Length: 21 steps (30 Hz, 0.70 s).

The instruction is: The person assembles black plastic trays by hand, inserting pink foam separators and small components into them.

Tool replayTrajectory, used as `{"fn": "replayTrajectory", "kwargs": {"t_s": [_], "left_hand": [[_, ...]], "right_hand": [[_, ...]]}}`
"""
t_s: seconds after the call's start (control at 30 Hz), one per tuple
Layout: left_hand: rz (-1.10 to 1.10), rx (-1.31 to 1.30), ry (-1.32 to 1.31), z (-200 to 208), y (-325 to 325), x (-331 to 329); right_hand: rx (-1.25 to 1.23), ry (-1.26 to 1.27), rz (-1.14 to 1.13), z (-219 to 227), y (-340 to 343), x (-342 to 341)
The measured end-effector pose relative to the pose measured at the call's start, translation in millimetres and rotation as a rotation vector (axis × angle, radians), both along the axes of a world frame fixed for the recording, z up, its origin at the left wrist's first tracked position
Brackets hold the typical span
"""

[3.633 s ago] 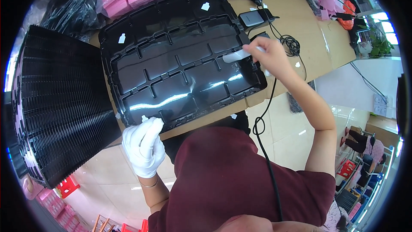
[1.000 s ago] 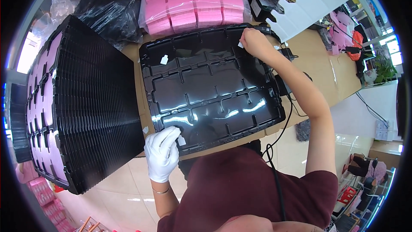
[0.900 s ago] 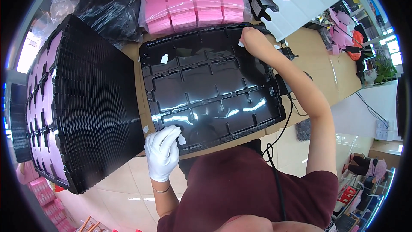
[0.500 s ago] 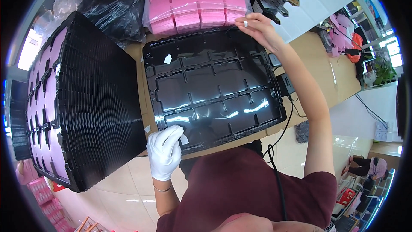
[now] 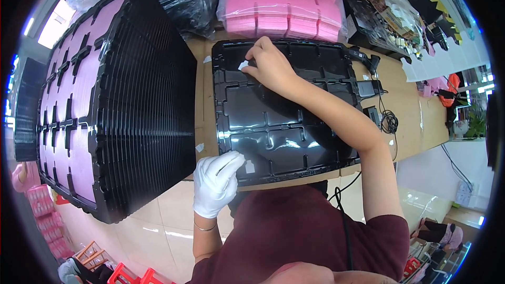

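A black plastic blister tray (image 5: 294,108) with moulded ridges lies in front of me. My right hand (image 5: 271,68), bare, reaches over its far left part. Thumb and forefinger there pinch at a small white cut-out piece (image 5: 243,66) on the tray. My left hand (image 5: 215,184) wears a white glove and is at the tray's near left corner. Its fingers are bunched together over the rim; whatever they may hold is hidden. Just right of those fingertips, a second white piece (image 5: 250,166) lies on the tray.
On the left stands a tall stack of black trays (image 5: 147,105) with pink foam at its side. Bagged pink foam sheets (image 5: 284,5) sit behind the tray. To the right are a black handheld device (image 5: 365,60), a small box (image 5: 372,113) and a coiled cable (image 5: 389,122) on the brown table (image 5: 415,121).
My right hand has moved from the tray's far right corner leftward to the far white piece. The left hand stays at the near left corner. The whole view has shifted.
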<state>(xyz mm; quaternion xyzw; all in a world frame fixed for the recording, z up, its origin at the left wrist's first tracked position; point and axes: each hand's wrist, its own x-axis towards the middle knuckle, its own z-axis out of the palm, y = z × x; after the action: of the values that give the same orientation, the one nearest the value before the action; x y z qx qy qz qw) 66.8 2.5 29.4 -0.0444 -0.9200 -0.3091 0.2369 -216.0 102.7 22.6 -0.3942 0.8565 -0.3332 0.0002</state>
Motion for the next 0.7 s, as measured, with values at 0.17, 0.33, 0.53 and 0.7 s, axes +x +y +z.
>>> {"fn": "replayTrajectory", "kwargs": {"t_s": [0.17, 0.33, 0.53, 0.7], "left_hand": [[-0.021, 0.011, -0.010, -1.7, -7.3, 1.4], [-0.018, 0.013, -0.001, -4.2, -11.3, 2.1], [-0.014, 0.048, -0.007, -8.6, -14.1, 4.0], [-0.024, 0.083, -0.011, -6.2, -14.7, 3.6]], "right_hand": [[0.177, -0.006, -0.008, 6.8, -3.9, -3.3], [0.277, 0.142, -0.071, 8.7, -8.9, 3.4], [0.298, 0.093, -0.098, 8.2, -12.3, -1.6], [0.387, -0.031, -0.093, 6.5, -17.2, -10.1]]}}
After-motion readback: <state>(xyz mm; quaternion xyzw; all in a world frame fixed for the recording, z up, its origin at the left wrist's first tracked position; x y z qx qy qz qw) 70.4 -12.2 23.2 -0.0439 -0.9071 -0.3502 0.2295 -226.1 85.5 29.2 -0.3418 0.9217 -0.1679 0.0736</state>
